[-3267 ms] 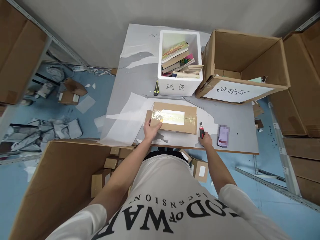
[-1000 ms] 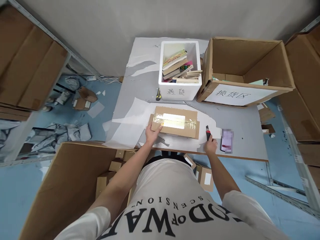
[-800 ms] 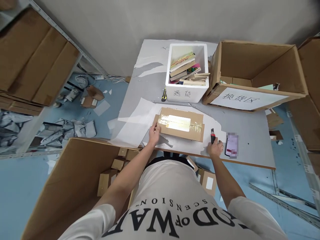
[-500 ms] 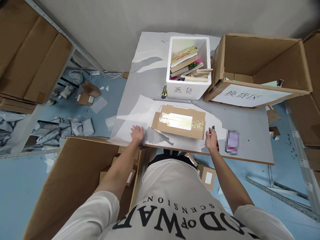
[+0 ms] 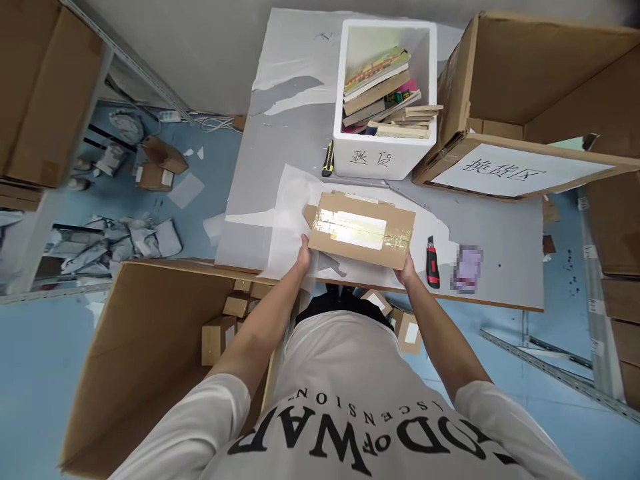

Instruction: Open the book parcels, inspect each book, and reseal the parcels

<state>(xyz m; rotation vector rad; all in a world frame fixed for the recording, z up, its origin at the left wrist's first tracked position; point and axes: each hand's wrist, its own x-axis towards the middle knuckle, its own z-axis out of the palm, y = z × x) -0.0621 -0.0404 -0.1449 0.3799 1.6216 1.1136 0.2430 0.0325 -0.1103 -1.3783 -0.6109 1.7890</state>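
Your left hand [image 5: 303, 257] and right hand [image 5: 407, 271] clasp the carton [image 5: 360, 254] by its ends, curled fingers partly hidden, over the table [image 5: 510, 283]; tape [image 5: 326, 219] and label [image 5: 367, 231] are still on, contents unseen; the cutter [image 5: 433, 265] lies free just beside.

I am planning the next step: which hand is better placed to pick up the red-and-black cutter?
Probably the right hand: at the right end of the carton, it is nearer the cutter. The left hand is at the opposite end.
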